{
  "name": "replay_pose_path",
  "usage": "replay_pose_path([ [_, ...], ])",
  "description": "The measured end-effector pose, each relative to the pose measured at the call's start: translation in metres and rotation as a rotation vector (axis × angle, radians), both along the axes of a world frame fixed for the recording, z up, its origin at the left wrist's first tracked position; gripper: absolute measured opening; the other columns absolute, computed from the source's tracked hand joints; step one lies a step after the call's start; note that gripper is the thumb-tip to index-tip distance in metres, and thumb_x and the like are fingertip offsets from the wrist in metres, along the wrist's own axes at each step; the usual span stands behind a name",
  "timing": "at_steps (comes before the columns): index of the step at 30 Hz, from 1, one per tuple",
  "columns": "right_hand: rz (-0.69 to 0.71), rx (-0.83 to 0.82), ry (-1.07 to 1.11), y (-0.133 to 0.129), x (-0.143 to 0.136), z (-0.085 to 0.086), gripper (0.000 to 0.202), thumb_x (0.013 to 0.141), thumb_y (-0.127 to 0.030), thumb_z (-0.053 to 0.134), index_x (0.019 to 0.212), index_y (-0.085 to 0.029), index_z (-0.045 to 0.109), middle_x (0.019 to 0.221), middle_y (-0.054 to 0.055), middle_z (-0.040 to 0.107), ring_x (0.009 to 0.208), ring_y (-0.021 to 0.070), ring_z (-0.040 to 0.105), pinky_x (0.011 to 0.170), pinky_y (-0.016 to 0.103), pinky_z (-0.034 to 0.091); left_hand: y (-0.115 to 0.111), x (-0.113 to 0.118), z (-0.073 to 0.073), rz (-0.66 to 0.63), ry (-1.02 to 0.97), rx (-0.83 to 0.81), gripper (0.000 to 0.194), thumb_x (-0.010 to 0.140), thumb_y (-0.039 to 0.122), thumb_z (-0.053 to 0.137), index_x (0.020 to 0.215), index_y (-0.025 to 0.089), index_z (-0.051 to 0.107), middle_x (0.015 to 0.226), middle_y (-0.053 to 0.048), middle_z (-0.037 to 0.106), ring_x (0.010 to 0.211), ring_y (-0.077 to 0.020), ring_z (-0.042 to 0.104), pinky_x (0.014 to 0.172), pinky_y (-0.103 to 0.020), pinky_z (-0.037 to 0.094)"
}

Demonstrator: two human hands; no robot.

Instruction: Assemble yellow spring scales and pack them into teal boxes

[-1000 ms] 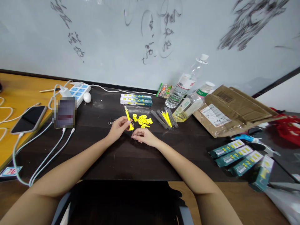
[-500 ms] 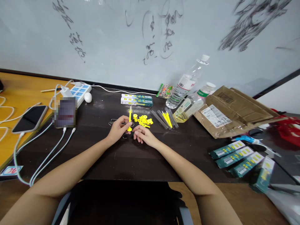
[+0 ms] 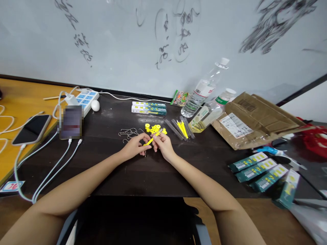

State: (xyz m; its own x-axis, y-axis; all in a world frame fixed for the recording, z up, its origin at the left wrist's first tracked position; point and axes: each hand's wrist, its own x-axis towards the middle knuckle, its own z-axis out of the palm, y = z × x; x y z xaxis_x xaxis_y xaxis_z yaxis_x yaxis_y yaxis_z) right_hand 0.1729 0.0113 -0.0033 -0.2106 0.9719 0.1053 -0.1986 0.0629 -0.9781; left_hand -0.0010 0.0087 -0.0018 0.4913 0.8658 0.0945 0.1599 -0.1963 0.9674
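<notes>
A slim yellow plastic rod (image 3: 151, 140) lies slanted between my hands, its upper end toward the right. My left hand (image 3: 136, 147) pinches its lower end; a short bit of metal wire shows beneath those fingers. The fingers of my right hand (image 3: 163, 144) close round the upper part, where a pale tip sticks out. Just behind the hands is a pile of small yellow plastic pieces (image 3: 147, 126), partly covered by the rod and fingers. Several bent metal wire hooks (image 3: 129, 132) lie on the dark table beyond my left hand.
Dark tubes (image 3: 174, 130) and yellow rods (image 3: 182, 129) lie right of the pile. Two slim boxes (image 3: 148, 108) are behind it. Bottles (image 3: 199, 98), a cardboard parcel (image 3: 245, 119) and more boxes (image 3: 263, 173) stand right. A phone (image 3: 32, 130), cables and a power strip (image 3: 87, 102) are left.
The yellow rod has gone from upright in my left hand to slanting rightward. My right hand has moved up and taken hold of its upper part. More of the wire hooks now shows.
</notes>
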Motion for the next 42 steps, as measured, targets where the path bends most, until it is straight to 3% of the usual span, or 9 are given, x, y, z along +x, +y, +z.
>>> replay_pose_path([
  [6, -0.114, -0.047, 0.104, 0.010, 0.009, 0.000, 0.033, 0.074, -0.047, 0.068, 0.083, -0.017, 0.059, 0.049, -0.008, 0.051, 0.035, 0.0038, 0.040, 0.034, 0.016, 0.036, 0.003, 0.001, -0.002, -0.008, -0.064, -0.054, 0.040, 0.079, 0.025, 0.062, 0.116, 0.020, 0.047, 0.110, -0.006, 0.053, 0.051, -0.0023, 0.059, 0.049, -0.019, 0.050],
  [11, -0.110, -0.052, 0.115, 0.011, 0.009, -0.001, 0.031, 0.074, -0.046, 0.069, 0.081, -0.017, 0.058, 0.049, -0.008, 0.053, 0.034, 0.0044, 0.042, 0.033, 0.017, 0.037, 0.005, 0.000, -0.004, 0.008, -0.035, -0.033, 0.041, 0.078, 0.022, 0.062, 0.117, 0.019, 0.048, 0.109, -0.006, 0.056, 0.055, -0.0034, 0.056, 0.052, -0.022, 0.049],
  [15, -0.092, -0.052, 0.109, 0.008, 0.008, 0.002, 0.033, 0.074, -0.047, 0.069, 0.081, -0.017, 0.059, 0.050, -0.007, 0.055, 0.034, 0.0046, 0.043, 0.034, 0.017, 0.038, 0.007, 0.000, -0.005, 0.058, -0.037, 0.083, 0.041, 0.074, 0.021, 0.069, 0.112, 0.018, 0.054, 0.102, -0.006, 0.060, 0.079, -0.0113, 0.059, 0.070, -0.026, 0.050],
  [18, -0.080, -0.059, 0.104, 0.007, 0.008, 0.004, 0.034, 0.074, -0.049, 0.069, 0.081, -0.017, 0.059, 0.050, -0.006, 0.056, 0.034, 0.0047, 0.044, 0.034, 0.017, 0.039, 0.006, 0.002, -0.004, 0.021, -0.181, 0.000, 0.043, 0.073, 0.023, 0.070, 0.112, 0.019, 0.054, 0.106, -0.006, 0.059, 0.086, -0.0135, 0.062, 0.080, -0.031, 0.051],
  [23, -0.068, -0.058, 0.098, 0.008, 0.008, 0.003, 0.034, 0.075, -0.048, 0.068, 0.083, -0.017, 0.058, 0.050, -0.007, 0.055, 0.034, 0.0047, 0.044, 0.034, 0.017, 0.039, 0.000, 0.005, 0.001, -0.032, -0.280, -0.336, 0.039, 0.079, 0.030, 0.063, 0.116, 0.022, 0.051, 0.115, -0.007, 0.055, 0.062, -0.0066, 0.059, 0.063, -0.029, 0.053],
  [28, -0.010, -0.040, 0.060, 0.005, 0.005, -0.001, 0.033, 0.075, -0.047, 0.067, 0.084, -0.017, 0.058, 0.051, -0.007, 0.056, 0.036, 0.0051, 0.046, 0.035, 0.017, 0.040, -0.005, 0.006, 0.007, -0.051, -0.281, -0.440, 0.039, 0.077, 0.027, 0.066, 0.113, 0.022, 0.054, 0.119, -0.008, 0.055, 0.077, -0.0118, 0.064, 0.066, -0.027, 0.054],
  [31, 0.012, -0.022, 0.048, 0.003, 0.004, -0.002, 0.031, 0.076, -0.046, 0.068, 0.083, -0.017, 0.058, 0.053, -0.006, 0.057, 0.037, 0.0061, 0.047, 0.035, 0.018, 0.041, -0.007, 0.006, 0.010, -0.052, -0.263, -0.443, 0.041, 0.076, 0.028, 0.067, 0.114, 0.024, 0.053, 0.124, -0.009, 0.055, 0.079, -0.0130, 0.064, 0.054, -0.020, 0.051],
  [35, -0.020, -0.008, 0.038, 0.003, 0.004, -0.002, 0.031, 0.077, -0.046, 0.066, 0.083, -0.016, 0.060, 0.052, -0.006, 0.057, 0.036, 0.0054, 0.046, 0.035, 0.018, 0.038, -0.006, 0.006, 0.008, -0.036, -0.181, -0.375, 0.035, 0.082, 0.035, 0.062, 0.113, 0.022, 0.054, 0.115, -0.008, 0.060, 0.056, -0.0040, 0.056, 0.035, -0.011, 0.027],
  [42, -0.066, -0.014, -0.020, 0.003, 0.002, -0.004, 0.032, 0.074, -0.047, 0.068, 0.078, -0.015, 0.063, 0.047, -0.008, 0.047, 0.035, 0.0036, 0.036, 0.034, 0.017, 0.033, -0.002, 0.007, -0.002, -0.159, -0.068, -0.224, 0.041, 0.088, 0.052, 0.049, 0.104, 0.015, 0.054, 0.086, -0.005, 0.064, 0.039, -0.0029, 0.051, 0.037, -0.015, 0.036],
])
